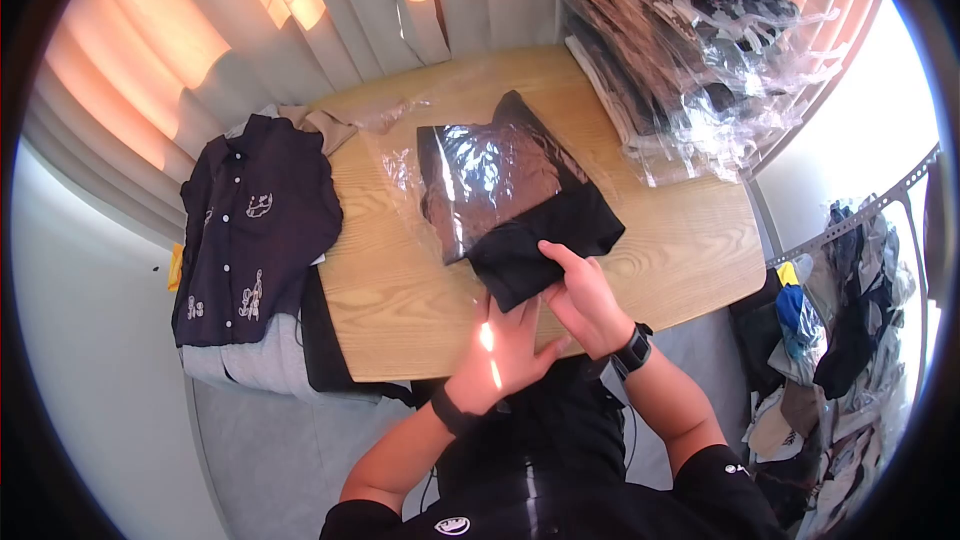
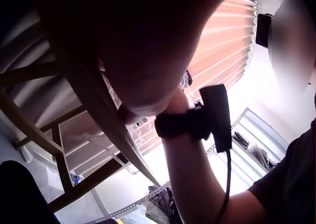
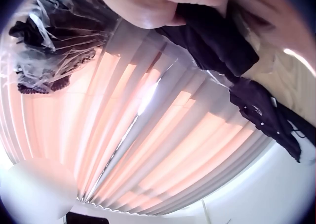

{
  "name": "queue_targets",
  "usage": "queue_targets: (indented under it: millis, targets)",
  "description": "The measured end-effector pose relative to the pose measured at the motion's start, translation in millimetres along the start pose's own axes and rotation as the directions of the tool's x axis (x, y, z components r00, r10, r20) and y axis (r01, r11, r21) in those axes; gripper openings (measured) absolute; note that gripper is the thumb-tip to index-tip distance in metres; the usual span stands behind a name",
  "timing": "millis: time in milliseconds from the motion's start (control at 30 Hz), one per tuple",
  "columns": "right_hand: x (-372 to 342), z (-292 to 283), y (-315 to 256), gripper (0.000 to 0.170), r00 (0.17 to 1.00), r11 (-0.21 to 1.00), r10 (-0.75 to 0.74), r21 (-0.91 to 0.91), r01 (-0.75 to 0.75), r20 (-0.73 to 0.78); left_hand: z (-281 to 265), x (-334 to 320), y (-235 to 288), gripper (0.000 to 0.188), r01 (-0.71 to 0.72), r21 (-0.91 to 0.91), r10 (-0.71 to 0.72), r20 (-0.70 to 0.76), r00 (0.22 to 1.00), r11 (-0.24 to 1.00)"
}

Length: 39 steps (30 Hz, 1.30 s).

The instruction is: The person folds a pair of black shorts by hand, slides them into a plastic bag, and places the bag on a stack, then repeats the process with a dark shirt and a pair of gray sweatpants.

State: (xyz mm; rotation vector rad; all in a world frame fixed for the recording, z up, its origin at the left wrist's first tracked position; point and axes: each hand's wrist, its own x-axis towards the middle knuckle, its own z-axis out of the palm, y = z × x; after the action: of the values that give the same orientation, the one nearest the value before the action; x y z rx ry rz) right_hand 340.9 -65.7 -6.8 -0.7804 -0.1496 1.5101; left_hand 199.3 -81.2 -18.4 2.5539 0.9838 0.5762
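A folded black garment (image 1: 545,245) with a brown panel lies partly inside a clear plastic bag (image 1: 490,160) on the wooden table. My right hand (image 1: 590,310) holds the garment's near edge, thumb laid over the black cloth and fingers mostly hidden beneath. Below that near corner is my left hand (image 1: 505,355), its fingers reaching straight under the cloth and its thumb stretched out to the side. Fingertips of the left hand are hidden by the garment. In the right wrist view, the black cloth (image 3: 217,41) hangs beside the right hand (image 3: 148,4).
At the table's left lies a dark button-up shirt (image 1: 260,230) on top of other clothes. A tall stack of bagged garments (image 1: 680,60) fills the back right. Right of the table (image 1: 690,250), a metal rack (image 1: 880,205) stands by heaped bagged clothes and caps. Curtains (image 1: 300,20) hang behind.
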Motion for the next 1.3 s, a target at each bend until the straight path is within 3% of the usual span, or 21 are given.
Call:
queue_targets:
  millis: [133, 300, 367, 567, 633, 700, 733, 767, 800, 833, 900, 933, 967, 1033, 1067, 1100, 1133, 1200, 1233, 1267, 1300]
  targets:
    - [40.5, 10.9, 1.1, 0.025, 0.996, 0.998, 0.062, -0.033, -0.06, 0.059, 10.3, -16.2, 4.1, 0.088, -0.028, 0.037, 0.028, 0.005, 1.0, 0.999]
    - [86.7, 23.2, 1.7, 0.027, 0.988, 1.0, 0.008, 0.009, -0.01, 0.156, 9.2, -40.1, 24.4, 0.084, -0.059, 0.04, 0.055, 0.101, 0.993, 0.997]
    - [80.5, 34.0, -7.6, 0.029, 0.993, 0.998, 0.014, -0.067, -0.006, 0.115, 5.8, -47.7, 27.0, 0.081, -0.117, 0.06, 0.111, 0.101, 0.989, 0.991]
    - [34.8, 70.2, -48.9, 0.032, 0.939, 0.988, -0.156, 0.037, 0.152, 0.307, -3.3, -52.6, -3.9, 0.066, -0.214, -0.158, 0.227, 0.069, 0.971, 0.964]
    - [16.7, 83.8, -70.7, 0.029, 0.917, 0.99, -0.11, -0.036, 0.134, 0.383, 2.8, -44.5, -21.1, 0.075, -0.246, -0.059, 0.25, 0.09, 0.964, 0.968]
    - [-22.4, 110.2, -100.9, 0.026, 0.897, 0.978, -0.179, -0.024, 0.207, 0.403, -1.5, -32.1, -27.8, 0.08, -0.25, 0.005, 0.249, 0.08, 0.965, 0.968]
    - [-50.4, 124.0, -124.1, 0.029, 0.901, 0.872, -0.173, -0.364, 0.329, 0.399, -8.3, -24.7, -26.5, 0.082, -0.206, 0.017, 0.203, 0.114, 0.973, 0.978]
    - [-63.2, 132.5, -141.3, 0.033, 0.906, 0.643, -0.169, -0.653, 0.4, 0.388, -12.5, -19.9, -24.0, 0.083, -0.161, 0.03, 0.155, 0.148, 0.977, 0.986]
    - [-52.4, 134.8, -146.9, 0.031, 0.809, 0.836, -0.207, -0.33, 0.438, 0.551, -12.5, -18.8, -20.7, 0.086, -0.169, 0.075, 0.158, 0.137, 0.978, 0.983]
    - [-41.2, 137.4, -154.1, 0.029, 0.682, 0.927, -0.296, 0.03, 0.373, 0.669, -11.1, -18.0, -20.7, 0.086, -0.18, 0.07, 0.17, 0.136, 0.976, 0.981]
    - [-36.5, 143.4, -210.3, 0.027, 0.548, 0.903, -0.287, 0.031, 0.428, 0.786, -10.7, -20.1, -23.3, 0.086, -0.193, 0.063, 0.187, 0.093, 0.978, 0.979]
    - [-31.4, 147.8, -227.6, 0.027, 0.195, 0.457, -0.552, 0.098, 0.884, 0.811, -11.2, -20.2, -22.8, 0.086, -0.199, 0.062, 0.192, 0.101, 0.976, 0.978]
    - [-26.0, 152.8, -244.9, 0.027, -0.245, -0.173, -0.545, 0.178, 0.969, 0.802, -11.9, -20.5, -22.3, 0.086, -0.19, 0.061, 0.182, 0.106, 0.977, 0.98]
    - [-35.9, 169.6, -305.9, 0.031, -0.067, -0.299, -0.547, -0.12, 0.947, 0.834, -12.9, -20.0, -21.9, 0.086, -0.181, 0.06, 0.174, 0.108, 0.979, 0.982]
    - [-21.6, 170.9, -352.3, 0.032, 0.083, 0.185, -0.589, 0.034, 0.982, 0.804, -13.0, -19.9, -21.7, 0.086, -0.177, 0.056, 0.171, 0.106, 0.98, 0.983]
    - [-5.4, 167.5, -385.5, 0.032, 0.236, 0.614, -0.552, 0.197, 0.764, 0.8, -13.0, -19.2, -21.8, 0.086, -0.174, 0.051, 0.168, 0.102, 0.98, 0.983]
    - [1.6, 163.3, -391.2, 0.032, 0.233, 0.612, -0.549, 0.196, 0.766, 0.803, -12.9, -18.6, -22.6, 0.086, -0.177, 0.051, 0.171, 0.097, 0.98, 0.983]
    - [18.1, 152.2, -398.3, 0.031, 0.465, 0.552, -0.678, -0.023, 0.834, 0.57, -12.1, -19.6, -22.5, 0.086, -0.18, 0.049, 0.175, 0.098, 0.98, 0.982]
    - [36.8, 131.1, -415.6, 0.031, 0.664, 0.696, -0.596, -0.122, 0.708, 0.452, -12.2, -20.1, -21.9, 0.086, -0.181, 0.047, 0.176, 0.095, 0.98, 0.982]
    - [51.9, 110.6, -426.0, 0.026, 0.769, 0.724, -0.507, -0.292, 0.625, 0.39, -12.4, -20.1, -21.8, 0.086, -0.178, 0.042, 0.173, 0.097, 0.98, 0.983]
    - [71.9, 81.5, -441.3, 0.022, 0.783, 0.672, -0.445, -0.416, 0.612, 0.434, -12.8, -19.4, -22.5, 0.086, -0.176, 0.04, 0.171, 0.097, 0.98, 0.984]
